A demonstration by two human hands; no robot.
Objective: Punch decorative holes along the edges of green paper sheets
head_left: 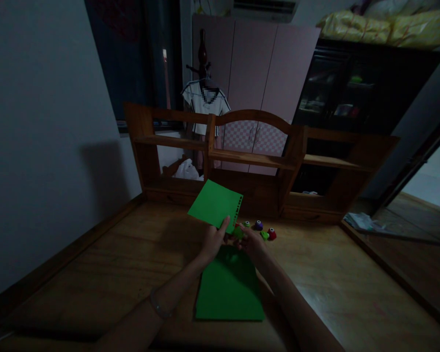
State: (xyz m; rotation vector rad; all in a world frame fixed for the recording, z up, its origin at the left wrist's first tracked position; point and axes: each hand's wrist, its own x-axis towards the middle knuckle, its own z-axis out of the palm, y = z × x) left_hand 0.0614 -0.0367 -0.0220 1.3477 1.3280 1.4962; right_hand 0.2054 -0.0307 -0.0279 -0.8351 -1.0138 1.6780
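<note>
The left hand (214, 239) is raised above the wooden surface (333, 283), fingers curled and thumb pressed on the lower corner of a green sheet of paper (215, 203), which it pinches and holds tilted up toward 12 o'clock. A row of small punched holes runs down the sheet's right edge. The right hand (251, 240) sits just beside the left, at its 3 o'clock, fingers bent around a small green paper punch (239, 232) that meets the sheet's lower right corner; the light is too dim to tell how tightly it grips. A thin bracelet (157, 305) circles the left wrist.

Flat on the surface below both hands, toward 6 o'clock, lies a second green sheet (229, 293), partly shaded by the forearms. Just past the right hand, at about 2 o'clock, a small cluster of punches rests on the surface: a green one (247, 224), a purple one (258, 225), another green one (264, 235) and a red one (272, 234), close together.

Along the far edge, at 12 o'clock, stands a wooden shelf unit (256, 156) with an arched middle. Behind it a white shirt (205, 105) hangs on a coat stand before a pink wardrobe (256, 68). At 2 o'clock is a dark glass-fronted cabinet (352, 93) with yellow bundles (381, 24) on top. A pale wall (40, 122) fills the 9 o'clock side.
</note>
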